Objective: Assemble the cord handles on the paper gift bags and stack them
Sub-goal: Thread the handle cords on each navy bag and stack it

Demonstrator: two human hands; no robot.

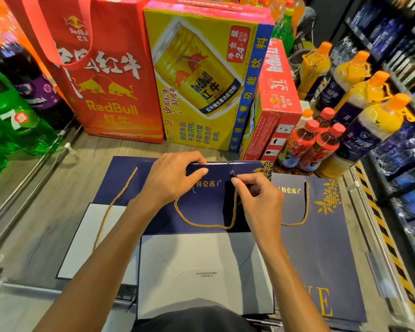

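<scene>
A flat navy paper gift bag (209, 209) lies in front of me with its grey bottom flap (201, 271) folded toward me. My left hand (170, 178) grips the bag's top edge, thumb on the front. My right hand (256, 195) pinches the end of a gold cord (201, 224) right at the bag's right eyelet (232, 173). The cord loops down across the bag's front from the left hole. Another navy bag (321, 236) with a gold cord handle (306, 207) lies to the right. A third bag (106, 204) with a gold cord (110, 207) lies under it to the left.
All bags lie on a wooden shelf surface (46, 212). Behind stand a red Red Bull bag (110, 92), a yellow Red Bull carton (206, 80) and red boxes (278, 104). Drink bottles (321, 144) crowd the right; green soda bottles (10, 123) stand at left.
</scene>
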